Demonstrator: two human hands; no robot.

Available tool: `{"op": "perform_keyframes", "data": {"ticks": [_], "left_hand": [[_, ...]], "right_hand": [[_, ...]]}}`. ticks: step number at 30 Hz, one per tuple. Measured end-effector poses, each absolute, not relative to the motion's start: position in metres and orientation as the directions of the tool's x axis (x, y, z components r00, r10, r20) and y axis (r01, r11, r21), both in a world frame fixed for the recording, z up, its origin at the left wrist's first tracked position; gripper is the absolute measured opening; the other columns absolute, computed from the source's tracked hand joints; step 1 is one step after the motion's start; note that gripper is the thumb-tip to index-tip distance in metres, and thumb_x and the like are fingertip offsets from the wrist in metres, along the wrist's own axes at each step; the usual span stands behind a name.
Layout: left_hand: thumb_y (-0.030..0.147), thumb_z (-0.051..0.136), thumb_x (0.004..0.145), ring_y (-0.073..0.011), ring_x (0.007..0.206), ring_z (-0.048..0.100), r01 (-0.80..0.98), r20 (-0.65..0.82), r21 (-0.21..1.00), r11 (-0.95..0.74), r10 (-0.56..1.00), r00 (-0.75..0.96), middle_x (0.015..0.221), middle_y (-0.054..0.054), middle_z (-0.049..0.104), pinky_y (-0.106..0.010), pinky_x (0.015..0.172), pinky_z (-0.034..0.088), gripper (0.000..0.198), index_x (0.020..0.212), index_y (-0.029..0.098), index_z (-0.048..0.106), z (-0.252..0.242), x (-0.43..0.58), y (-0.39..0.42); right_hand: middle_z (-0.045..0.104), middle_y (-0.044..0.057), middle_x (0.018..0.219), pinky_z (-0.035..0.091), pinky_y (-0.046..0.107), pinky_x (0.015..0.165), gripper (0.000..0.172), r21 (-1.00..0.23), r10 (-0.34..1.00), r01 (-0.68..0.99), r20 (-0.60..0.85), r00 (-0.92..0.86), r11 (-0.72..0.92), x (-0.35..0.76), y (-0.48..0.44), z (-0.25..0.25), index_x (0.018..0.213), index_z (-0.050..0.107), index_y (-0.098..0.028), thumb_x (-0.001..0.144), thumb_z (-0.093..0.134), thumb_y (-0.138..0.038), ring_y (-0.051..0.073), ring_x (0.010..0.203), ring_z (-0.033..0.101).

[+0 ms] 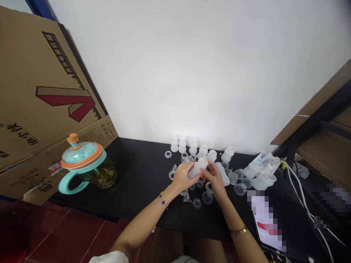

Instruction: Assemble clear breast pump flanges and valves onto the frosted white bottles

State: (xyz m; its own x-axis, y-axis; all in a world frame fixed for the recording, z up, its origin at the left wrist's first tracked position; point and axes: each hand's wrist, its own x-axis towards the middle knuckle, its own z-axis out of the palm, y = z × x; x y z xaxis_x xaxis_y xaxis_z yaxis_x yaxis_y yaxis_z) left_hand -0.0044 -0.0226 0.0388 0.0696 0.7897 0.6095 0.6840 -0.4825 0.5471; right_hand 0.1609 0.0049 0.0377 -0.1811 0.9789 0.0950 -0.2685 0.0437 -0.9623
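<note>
We held a frosted plastic bottle in both hands, tilted on its side above the black table. Our left hand was wrapped around its lower end, and our right hand gripped the end nearest the wall, so the two hands were close together and clamped on the same bottle. A blue-flowered bracelet circled our left wrist and a gold bracelet our right. Directly beyond the hands, a row of upright frosted bottles stood near the white wall. Clear plastic cups and small funnel-shaped parts lay scattered around and just below our hands, with a loose translucent ring off to the left. More white bottles lay in a cluster toward the right end of the table, beside white cables. Well to our left stood a glass jar of leaves with a teal handle and an orange-trimmed lid, in front of a large printed cardboard sheet. A pixelated item lay at the lower right, too blurred to identify.
</note>
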Motion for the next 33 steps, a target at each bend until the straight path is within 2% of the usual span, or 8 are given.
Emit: {"op": "perform_keyframes", "data": {"ticks": [9, 20, 33], "left_hand": [[0.039, 0.068, 0.083, -0.0259, 0.094, 0.069, 0.685, 0.614, 0.542, -0.486, 0.786, 0.071, 0.102, -0.008, 0.073, -0.041, 0.085, 0.055, 0.036, 0.114, 0.021, 0.063, 0.0378, -0.0044, -0.0223], [0.039, 0.07, 0.082, -0.0262, 0.094, 0.069, 0.675, 0.638, 0.543, -0.499, 0.768, 0.054, 0.105, -0.008, 0.073, -0.042, 0.086, 0.056, 0.036, 0.113, 0.021, 0.064, 0.0341, -0.0046, -0.0201], [0.04, 0.069, 0.084, -0.0266, 0.096, 0.069, 0.684, 0.629, 0.535, -0.496, 0.775, 0.071, 0.105, -0.009, 0.073, -0.042, 0.086, 0.055, 0.037, 0.115, 0.02, 0.063, 0.0375, -0.0047, -0.0208]], "right_hand": [[0.065, 0.006, 0.119, 0.043, 0.025, 0.045, 0.049, -0.96, 0.978, -0.276, 0.104, -0.178, 0.052, 0.1609, 0.0057, 0.0357, 0.114, 0.062, -0.027, 0.071, 0.083, -0.039, 0.013, 0.061, 0.058], [0.066, 0.006, 0.118, 0.042, 0.025, 0.043, 0.05, -0.965, 0.975, -0.255, 0.105, -0.197, 0.052, 0.1609, 0.0066, 0.0382, 0.115, 0.068, -0.027, 0.07, 0.083, -0.04, 0.012, 0.06, 0.057], [0.065, 0.006, 0.119, 0.042, 0.024, 0.044, 0.049, -0.959, 0.975, -0.277, 0.123, -0.186, 0.068, 0.1609, 0.0084, 0.0349, 0.115, 0.064, -0.026, 0.071, 0.083, -0.037, 0.012, 0.06, 0.058]]}}
